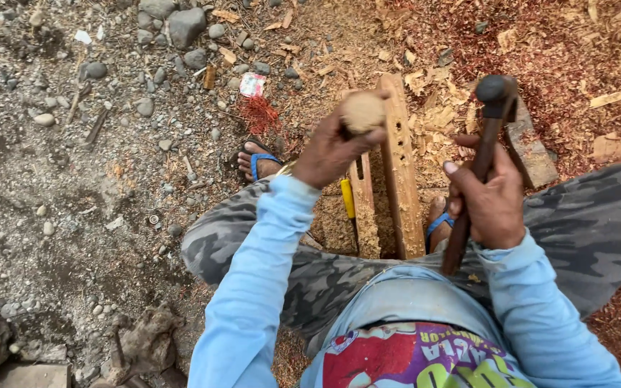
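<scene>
Light-blue sleeves reach down from the camera: the right hand [494, 205] grips a raised hammer [484, 154] up and right of a chisel's rounded handle [363, 112], clasped upright by the left hand [332, 154] over a wooden plank [400, 169].

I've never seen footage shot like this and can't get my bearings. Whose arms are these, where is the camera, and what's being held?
The camera sits on the person's head, looking down at their own arms in light blue sleeves. The left hand grips a round-topped wooden handle, apparently a chisel set against a wooden plank standing between their sandalled feet. The right hand holds a hammer raised by its dark shaft. A yellow-handled tool lies beside the plank. The ground is gravel on the left, wood shavings on the right.
</scene>
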